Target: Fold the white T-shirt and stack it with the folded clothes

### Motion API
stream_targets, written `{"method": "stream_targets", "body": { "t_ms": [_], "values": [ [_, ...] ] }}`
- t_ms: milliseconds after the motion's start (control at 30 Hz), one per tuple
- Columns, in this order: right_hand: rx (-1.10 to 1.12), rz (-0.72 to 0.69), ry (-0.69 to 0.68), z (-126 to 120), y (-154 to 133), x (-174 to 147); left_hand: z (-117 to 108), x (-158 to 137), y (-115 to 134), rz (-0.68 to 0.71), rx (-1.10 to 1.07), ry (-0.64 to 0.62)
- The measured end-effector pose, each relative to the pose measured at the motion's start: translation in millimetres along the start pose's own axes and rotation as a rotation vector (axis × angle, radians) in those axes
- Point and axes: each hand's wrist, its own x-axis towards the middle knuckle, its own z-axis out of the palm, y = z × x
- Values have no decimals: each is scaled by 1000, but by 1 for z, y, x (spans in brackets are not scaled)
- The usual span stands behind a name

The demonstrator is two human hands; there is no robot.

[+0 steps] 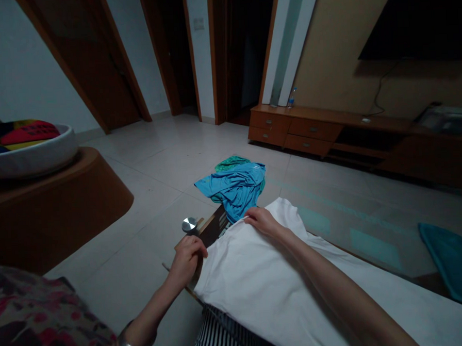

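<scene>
A white garment (pixel 255 275) lies spread across the glass-topped table, one sleeve-like flap sticking out at its far side. My left hand (pixel 188 255) pinches its near left edge, fingers closed, beside a round metal cap (pixel 189 225) on the table's corner. Further along the same edge, my right hand (pixel 262 222) grips the fabric between thumb and fingers, with the forearm stretched over the garment. Just beyond, a crumpled blue garment (pixel 235 185) lies at the table's far end, on top of a green patterned one (pixel 230 163).
Black-and-white striped fabric (pixel 220 336) shows below the table's near edge. A teal cloth item (pixel 452 264) lies at the right. On the left, a brown rounded furniture arm (pixel 112 194) supports a white basin (pixel 40 160) holding colourful fabric. A wooden TV cabinet (pixel 310 130) stands along the wall.
</scene>
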Motion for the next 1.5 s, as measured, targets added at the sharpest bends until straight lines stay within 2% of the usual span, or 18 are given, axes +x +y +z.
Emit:
{"method": "stream_targets", "body": {
  "t_ms": [67, 133, 333, 567, 667, 767, 900, 967, 1033, 1167, 1233, 1367, 1433, 1500],
  "values": [
    [14, 1, 0, 0, -1, 1, 0, 6, 6, -120, -77, 45],
    [22, -4, 1, 0, -2, 1, 6, 13, 14, -165, -101, 42],
    [22, -19, 32, -1, -3, -2, 25, 25, 30, -90, 137, -116],
    [110, -46, 38, -6, -6, -3, 13, 29, 19, -141, 199, -217],
    [228, -69, -26, -10, -9, 1, 15, 30, 16, -80, 137, -220],
    [339, -14, -116, -14, -11, 4, 17, 35, 15, -7, 26, -262],
    [484, 35, -124, -27, -9, 9, 14, 46, 14, 29, -106, -353],
    [528, 30, -117, -34, -6, 11, 10, 50, 13, -19, -156, -426],
    [527, 39, -106, -38, -2, 14, 7, 51, 13, -108, -222, -441],
    [376, 41, -28, -29, 0, 20, 5, 42, 12, -349, -308, -294],
    [221, 43, 20, -19, 0, 23, 7, 36, 12, -423, -245, -221],
    [-6, 25, 88, -10, 4, 26, 12, 29, 18, -385, 48, -153],
    [-17, 19, 177, -20, 13, 23, 12, 29, 23, -377, 196, -188],
    [4, 76, 288, -41, 30, 14, 10, 31, 28, -332, 326, -222]
  ]
}}
